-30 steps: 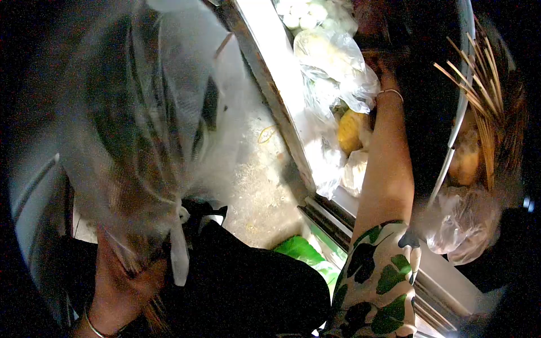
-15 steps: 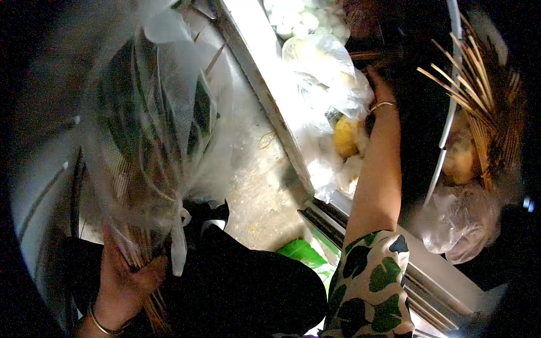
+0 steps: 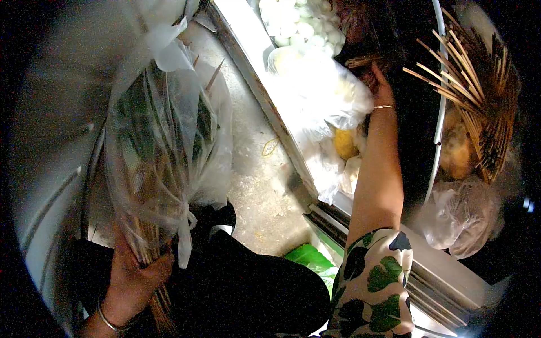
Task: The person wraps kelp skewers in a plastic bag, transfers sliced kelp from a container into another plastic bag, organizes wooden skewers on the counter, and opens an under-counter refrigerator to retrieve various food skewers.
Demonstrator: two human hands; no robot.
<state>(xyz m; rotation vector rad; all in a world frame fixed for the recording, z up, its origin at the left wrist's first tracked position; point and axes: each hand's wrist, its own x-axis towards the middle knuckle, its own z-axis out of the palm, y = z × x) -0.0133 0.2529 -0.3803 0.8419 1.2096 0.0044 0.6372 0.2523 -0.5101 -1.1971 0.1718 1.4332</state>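
Observation:
At the lower left, my left hand (image 3: 141,276) is wrapped round a bundle of thin sticks (image 3: 147,242), whose upper part is inside a clear plastic bag (image 3: 169,141) with dark green contents. My right hand (image 3: 378,84) reaches into the lit compartment, beside a whitish plastic bag (image 3: 327,84). Its fingers are bent near the brown ends of some sticks (image 3: 360,61); shadow hides whether it grips them. Below that bag lies a yellow item (image 3: 346,143) among more plastic.
A bag of white round items (image 3: 298,25) lies at the top. On the right are loose sticks (image 3: 490,112) and a crumpled clear bag (image 3: 459,217), behind a pale rim (image 3: 437,141). A metal frame edge (image 3: 267,107) runs diagonally; something green (image 3: 310,258) lies below.
The bagged bundle has come into clearer view, with my left hand still round it and slightly farther right. My right hand stays by the whitish bag, and the view has shifted a little.

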